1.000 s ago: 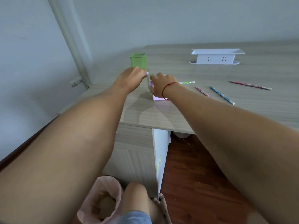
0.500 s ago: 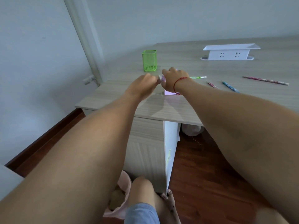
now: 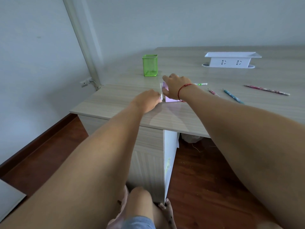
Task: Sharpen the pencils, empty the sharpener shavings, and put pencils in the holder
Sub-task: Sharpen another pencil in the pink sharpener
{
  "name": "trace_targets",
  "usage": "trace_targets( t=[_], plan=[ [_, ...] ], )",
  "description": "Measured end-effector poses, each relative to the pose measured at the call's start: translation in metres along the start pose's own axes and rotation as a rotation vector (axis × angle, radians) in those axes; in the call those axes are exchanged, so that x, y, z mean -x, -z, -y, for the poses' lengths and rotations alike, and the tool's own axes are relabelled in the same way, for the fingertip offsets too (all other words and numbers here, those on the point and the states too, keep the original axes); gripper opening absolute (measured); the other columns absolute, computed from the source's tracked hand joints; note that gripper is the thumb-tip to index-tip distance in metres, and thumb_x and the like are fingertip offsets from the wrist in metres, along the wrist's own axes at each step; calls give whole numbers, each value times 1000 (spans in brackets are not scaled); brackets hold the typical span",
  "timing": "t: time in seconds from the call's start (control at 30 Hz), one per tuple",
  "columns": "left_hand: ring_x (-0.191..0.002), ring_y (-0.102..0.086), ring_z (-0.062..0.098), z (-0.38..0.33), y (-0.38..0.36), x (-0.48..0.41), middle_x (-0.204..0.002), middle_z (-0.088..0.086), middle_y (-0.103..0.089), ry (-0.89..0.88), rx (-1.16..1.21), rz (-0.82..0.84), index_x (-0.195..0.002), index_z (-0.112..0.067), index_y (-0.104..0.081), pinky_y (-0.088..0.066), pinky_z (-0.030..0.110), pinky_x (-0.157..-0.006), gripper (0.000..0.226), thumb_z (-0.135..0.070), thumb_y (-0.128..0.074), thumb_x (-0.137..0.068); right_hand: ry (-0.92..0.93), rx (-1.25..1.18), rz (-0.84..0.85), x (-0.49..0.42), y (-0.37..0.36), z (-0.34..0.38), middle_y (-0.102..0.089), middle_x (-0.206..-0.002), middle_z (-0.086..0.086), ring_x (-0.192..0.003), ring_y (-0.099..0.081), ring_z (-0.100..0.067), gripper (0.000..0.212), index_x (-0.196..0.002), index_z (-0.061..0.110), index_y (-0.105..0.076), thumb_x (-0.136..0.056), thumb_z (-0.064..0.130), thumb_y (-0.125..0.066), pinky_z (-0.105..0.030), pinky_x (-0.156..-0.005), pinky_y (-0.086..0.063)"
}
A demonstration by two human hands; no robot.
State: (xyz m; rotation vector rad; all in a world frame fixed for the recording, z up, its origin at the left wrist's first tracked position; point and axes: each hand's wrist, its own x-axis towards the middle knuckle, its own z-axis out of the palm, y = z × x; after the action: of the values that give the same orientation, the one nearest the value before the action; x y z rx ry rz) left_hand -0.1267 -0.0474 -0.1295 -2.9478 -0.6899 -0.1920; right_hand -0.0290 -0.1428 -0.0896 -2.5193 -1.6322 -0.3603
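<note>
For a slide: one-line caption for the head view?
Right hand holds a purple sharpener on the desk, left hand at its white end; green holder behind, pencils alongside.

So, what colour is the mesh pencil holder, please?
The square mesh pencil holder is bright green; head view.

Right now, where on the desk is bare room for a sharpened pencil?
Free: the desk between green holder and white socket box; also between that box and the long pink pencil. Crowded: around the sharpener, which left hand and right hand hold.
</note>
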Motion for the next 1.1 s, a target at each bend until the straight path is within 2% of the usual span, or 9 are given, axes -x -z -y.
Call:
trace_targets(
  t=[0.3,0.43,0.53,0.63,0.8,0.93,1.1],
  plan=[
    [-101,-60,39,15,9,-33,-109,23,-61,-4,-74,57,-111,-4,-62,-44,37,-78,30,-20,-41,-97,19,-41,17,-5,0,-4,-48,-136,-13,-121,-52,-36,41,-130,11,-46,-95,32,-42,-40,-96,-43],
    [-94,-63,38,24,24,-46,-100,23,-64,-44,-120,-46,-100,-7,-65,-43,36,-69,23,-18,-46,-93,11,-43,26,-8,0,-5,-48,-135,-12,-121,-52,-34,38,-128,11,-47,-95,30,-42,-39,-95,-42],
    [-98,-63,40,30,39,-55,-106,23,-64,-107,-182,-156,-108,-11,-66,-47,38,-72,24,-11,-47,-93,-5,-40,45,-10,2,-6,-47,-136,-13,-123,-50,-33,39,-131,11,-45,-97,31,-39,-38,-98,-40],
    [-92,-63,40,29,47,-57,-98,21,-64,-141,-263,-206,-103,-10,-66,-46,39,-67,23,-7,-46,-92,-39,-45,68,-12,4,-6,-46,-137,-13,-123,-50,-35,41,-134,13,-44,-98,32,-38,-38,-99,-40],
    [-87,-60,42,22,51,-49,-94,25,-61,-116,-207,-257,-94,-4,-61,-34,37,-60,22,-15,-42,-95,-85,-30,89,-12,9,-5,-47,-136,-14,-122,-51,-37,41,-133,14,-46,-98,33,-37,-39,-97,-42],
    [-86,-60,44,20,48,-34,-93,25,-61,-92,-152,-303,-99,-6,-62,-31,35,-59,28,-22,-39,-98,-85,-1,67,-13,8,1,-48,-136,-15,-123,-51,-37,42,-133,13,-47,-98,32,-36,-40,-97,-43],
    [-82,-59,44,12,48,-17,-89,27,-61,-54,-92,-334,-94,-1,-58,-30,37,-58,31,-23,-37,-100,-86,-2,60,-11,5,3,-48,-135,-16,-123,-51,-39,42,-132,13,-47,-97,33,-37,-41,-97,-44]
  ],
)
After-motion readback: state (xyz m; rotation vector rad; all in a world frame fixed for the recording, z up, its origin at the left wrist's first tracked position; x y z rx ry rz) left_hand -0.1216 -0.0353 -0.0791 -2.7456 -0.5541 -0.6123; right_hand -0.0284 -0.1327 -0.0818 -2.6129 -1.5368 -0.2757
